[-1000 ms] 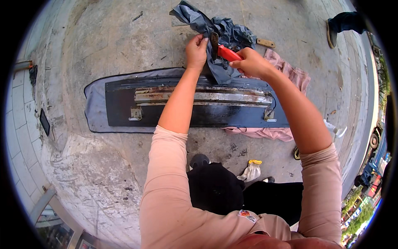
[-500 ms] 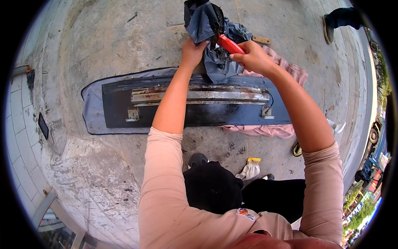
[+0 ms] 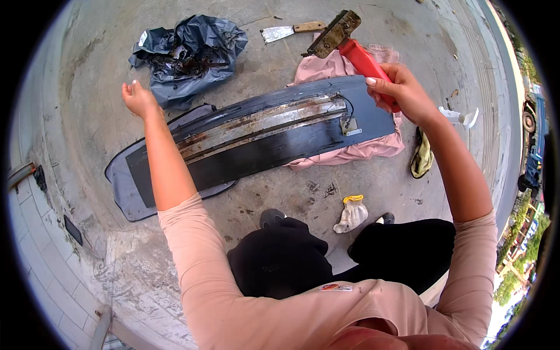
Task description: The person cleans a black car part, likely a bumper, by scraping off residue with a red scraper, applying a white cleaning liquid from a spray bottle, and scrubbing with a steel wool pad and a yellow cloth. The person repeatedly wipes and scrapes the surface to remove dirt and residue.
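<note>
One red-handled scraper with a grimy, blocky metal head sits clasped in the right hand, near the long dark panel's end. The left hand, loosely curled and partly open, is beside crumpled grey plastic bearing dark, possibly sticky scraps.

There are two grips, a left grip at the left of the frame and a right grip at the upper right. Two scrapers show: one red-handled scraper at the upper right, one wooden-handled scraper at the upper centre. Also counted are one plastic bag at the upper left, one dark panel in the middle, one grey cloth at the left, one white glove and two shoes at the lower centre. Whether the pink cloth is one piece or two cannot be told.
</note>
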A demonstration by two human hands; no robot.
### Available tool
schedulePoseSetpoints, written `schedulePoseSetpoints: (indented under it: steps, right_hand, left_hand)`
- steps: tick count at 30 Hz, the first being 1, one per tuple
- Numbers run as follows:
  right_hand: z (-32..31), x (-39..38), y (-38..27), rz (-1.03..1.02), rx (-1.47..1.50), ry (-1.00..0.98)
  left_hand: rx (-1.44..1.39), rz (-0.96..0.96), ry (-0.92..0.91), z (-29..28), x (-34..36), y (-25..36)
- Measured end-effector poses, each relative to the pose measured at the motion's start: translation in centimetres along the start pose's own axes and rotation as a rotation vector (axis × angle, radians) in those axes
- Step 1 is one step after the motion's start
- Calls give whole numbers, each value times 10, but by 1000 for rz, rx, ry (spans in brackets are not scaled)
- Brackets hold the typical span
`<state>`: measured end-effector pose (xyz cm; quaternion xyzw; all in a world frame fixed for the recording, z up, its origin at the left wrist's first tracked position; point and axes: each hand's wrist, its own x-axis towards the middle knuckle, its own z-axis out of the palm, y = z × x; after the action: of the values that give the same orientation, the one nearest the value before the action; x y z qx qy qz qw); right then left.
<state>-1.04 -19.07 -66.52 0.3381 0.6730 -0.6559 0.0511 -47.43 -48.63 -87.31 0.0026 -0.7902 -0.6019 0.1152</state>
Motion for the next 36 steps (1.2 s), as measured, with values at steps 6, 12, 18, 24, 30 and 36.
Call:
schedulePoseSetpoints:
  steps: [6, 12, 18, 24, 30, 36]
  right_hand:
    - [1, -15, 32, 29, 173, 58]
    - [55, 37, 21, -70, 202, -98]
    - [147, 120, -8, -64, 211, -172]
    - [202, 175, -8, 34, 124, -167]
    - [222, 209, 2, 84, 107, -143]
    - [229, 219, 7, 88, 70, -140]
  left_hand:
    - [-167, 17, -297, 8, -96, 44]
    - [-45, -135, 80, -37, -48, -25]
    - [-185, -672, -70, -47, -53, -49]
    - [-341, -802, -454, -34, -73, -41]
    - [-387, -645, -709, -24, -83, -22]
    - [-760, -721, -725, -2, -91, -19]
